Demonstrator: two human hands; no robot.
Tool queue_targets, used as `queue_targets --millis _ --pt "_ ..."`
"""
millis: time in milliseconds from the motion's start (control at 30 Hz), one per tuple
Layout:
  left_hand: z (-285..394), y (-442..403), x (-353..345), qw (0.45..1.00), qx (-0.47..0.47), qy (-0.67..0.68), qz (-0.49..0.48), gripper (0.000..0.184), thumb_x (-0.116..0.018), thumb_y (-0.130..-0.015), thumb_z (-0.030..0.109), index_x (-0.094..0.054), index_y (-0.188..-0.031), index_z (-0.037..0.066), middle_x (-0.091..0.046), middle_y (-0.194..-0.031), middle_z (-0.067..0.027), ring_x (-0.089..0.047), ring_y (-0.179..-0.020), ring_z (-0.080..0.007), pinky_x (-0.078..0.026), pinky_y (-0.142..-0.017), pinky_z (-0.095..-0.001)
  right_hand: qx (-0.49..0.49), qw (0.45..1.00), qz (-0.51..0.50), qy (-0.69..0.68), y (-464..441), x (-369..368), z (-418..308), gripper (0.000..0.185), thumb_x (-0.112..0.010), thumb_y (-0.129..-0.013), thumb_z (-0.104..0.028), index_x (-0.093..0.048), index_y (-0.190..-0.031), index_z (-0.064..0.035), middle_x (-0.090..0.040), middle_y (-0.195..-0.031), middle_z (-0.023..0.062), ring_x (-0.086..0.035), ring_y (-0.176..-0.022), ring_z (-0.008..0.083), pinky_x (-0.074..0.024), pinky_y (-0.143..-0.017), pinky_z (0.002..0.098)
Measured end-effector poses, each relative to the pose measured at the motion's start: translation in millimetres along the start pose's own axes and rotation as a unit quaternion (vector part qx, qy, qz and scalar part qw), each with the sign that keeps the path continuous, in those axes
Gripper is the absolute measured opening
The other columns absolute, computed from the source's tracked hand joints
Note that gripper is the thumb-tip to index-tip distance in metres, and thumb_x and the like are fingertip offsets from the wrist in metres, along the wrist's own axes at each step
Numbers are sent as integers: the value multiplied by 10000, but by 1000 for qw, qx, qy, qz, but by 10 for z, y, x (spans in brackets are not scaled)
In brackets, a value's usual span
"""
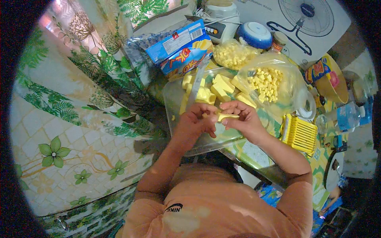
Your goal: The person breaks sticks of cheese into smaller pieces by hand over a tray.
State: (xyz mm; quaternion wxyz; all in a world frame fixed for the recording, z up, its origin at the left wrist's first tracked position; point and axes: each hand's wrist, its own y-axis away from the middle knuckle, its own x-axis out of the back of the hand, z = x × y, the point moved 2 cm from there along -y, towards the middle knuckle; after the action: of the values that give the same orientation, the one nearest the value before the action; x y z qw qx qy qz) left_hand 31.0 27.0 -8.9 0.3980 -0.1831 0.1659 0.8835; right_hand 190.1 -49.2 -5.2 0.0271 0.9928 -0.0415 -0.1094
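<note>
Both my hands meet over the near part of a clear plastic tray (186, 148). A thin yellow slice (228, 116) is pinched between the thumb and fingers of my right hand (244, 119). Close beside it, my left hand (198, 119) has its fingers curled at the slice's left side; what they hold is too small to make out. Beyond my hands, yellow blocks (223, 86) lie in the tray, and a knife (195, 85) rests among them with its blade pointing away. Small yellow cubes (266, 84) fill an open plastic bag at the tray's right.
Blue boxes (180, 49) stand behind the tray. Farther back are a bag of yellow pieces (234, 54), a blue bowl (255, 35) and a white appliance (222, 23). A yellow slotted slicer (299, 134), a tub (331, 79) and a bottle (348, 116) are at the right.
</note>
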Motion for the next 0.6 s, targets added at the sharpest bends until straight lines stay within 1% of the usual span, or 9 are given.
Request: queue_targets --millis 33,133,233,333,367,433,467,500,600 --pt "4 8 -25 998 -23 -58 1 238 -621 -809 103 -522 -1009 19 -552 -917 -54 -566 -680 -130 -526 -554 -290 2 1000 -1 3 0 1 7 340 -641 -765 5 -545 -1084 -63 -611 -930 24 -569 -805 81 -473 -660 229" --pt "1 -1 -69 998 -23 -56 1 245 -659 -790 104 -539 -986 19 -564 -893 -43 -564 -672 -109 -512 -536 -271 10 1000 -8 11 1 -18 1 325 -649 -763 0 -542 -1063 -66 -611 -927 21 -569 -801 78 -472 -663 226" --pt "5 -9 -38 997 3 -81 0 208 -646 -805 122 -557 -959 15 -576 -868 -43 -569 -663 -110 -510 -538 -268 -1 1000 -5 -1 12 -41 -30 305 -648 -764 -5 -543 -1046 -60 -613 -923 22 -568 -794 77 -472 -656 227" --pt "-7 -9 1 996 16 -93 -2 198 -613 -833 146 -568 -966 7 -584 -869 -44 -575 -657 -118 -517 -555 -277 -13 1000 -8 -20 13 -28 -17 286 -638 -772 -9 -542 -1038 -49 -615 -923 27 -568 -787 80 -474 -648 232" --pt "-9 1 -4 996 28 -82 1 200 -596 -844 154 -567 -974 5 -583 -868 -46 -576 -655 -123 -520 -559 -283 -14 1000 -12 -25 4 -16 -4 279 -634 -775 -11 -542 -1035 -46 -616 -924 29 -567 -784 82 -474 -646 234" --pt "33 -9 -10 997 46 -62 6 209 -561 -865 169 -567 -990 2 -582 -867 -48 -576 -653 -133 -525 -567 -294 -19 1000 -1 -19 6 10 37 278 -633 -785 -31 -544 -1048 -44 -619 -945 23 -567 -817 80 -471 -684 231" --pt "53 -23 -14 999 44 -29 10 213 -551 -870 172 -566 -997 1 -583 -865 -50 -577 -653 -136 -528 -569 -300 -23 1000 4 -18 2 16 44 278 -633 -791 -41 -545 -1055 -44 -620 -956 20 -567 -834 79 -469 -704 229" --pt "51 -21 -24 999 47 5 14 218 -541 -875 174 -565 -1004 1 -583 -863 -52 -578 -653 -140 -530 -571 -305 -10 1000 -5 -19 -3 7 14 250 -611 -810 -53 -553 -1053 -32 -619 -950 32 -572 -798 85 -473 -682 232" --pt "56 -11 -46 995 39 87 14 217 -523 -882 178 -560 -1000 -1 -583 -871 -63 -580 -658 -146 -534 -564 -313 20 998 -11 -53 -22 34 66 231 -602 -820 -57 -565 -1044 -18 -618 -957 54 -579 -774 96 -481 -669 235"
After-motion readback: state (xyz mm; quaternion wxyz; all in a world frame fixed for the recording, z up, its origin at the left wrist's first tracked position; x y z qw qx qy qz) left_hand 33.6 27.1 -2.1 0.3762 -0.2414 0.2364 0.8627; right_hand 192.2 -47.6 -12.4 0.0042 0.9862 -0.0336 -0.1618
